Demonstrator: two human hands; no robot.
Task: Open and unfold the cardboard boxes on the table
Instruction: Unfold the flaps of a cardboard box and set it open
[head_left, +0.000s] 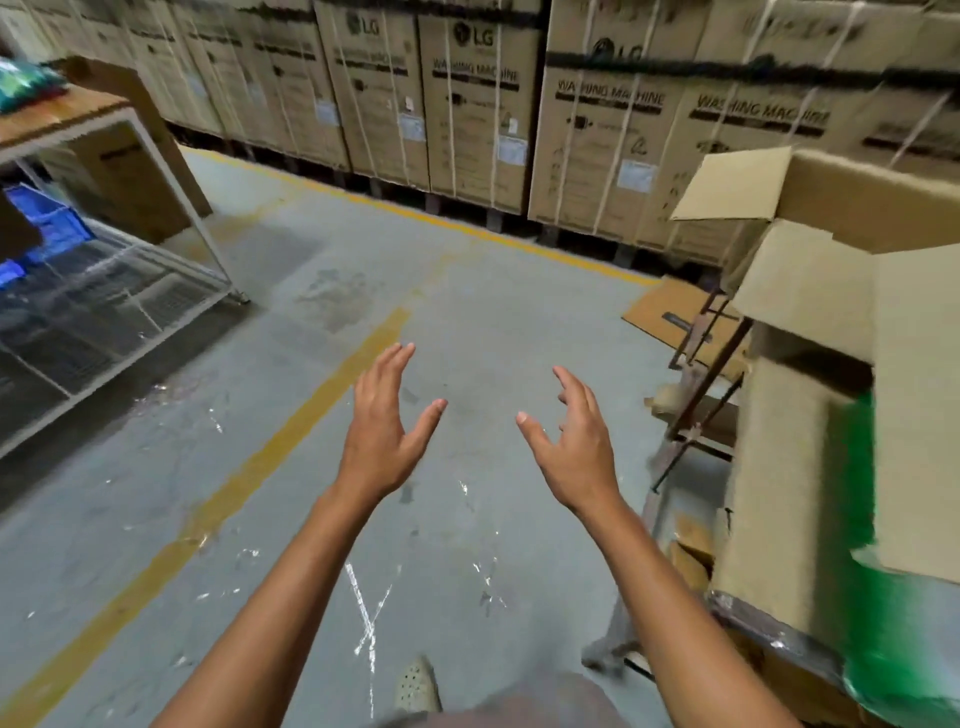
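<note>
Both my hands are raised over bare floor, palms facing each other, fingers spread and empty. My left hand (383, 431) is about a hand's width from my right hand (571, 439). To the right stands an open brown cardboard box (795, 478) with its flaps (732, 184) up, resting on a table with a green surface (862, 597). My right hand is well left of the box and touches nothing. The box's far side runs out of view.
A wall of tall strapped washing-machine cartons (478, 104) lines the back. A wheeled metal rack (119, 291) with blue bins (49, 218) stands at left. Yellow lines (291, 431) cross the grey floor. Flat cardboard (670, 312) and a metal stand (696, 415) lie by the table.
</note>
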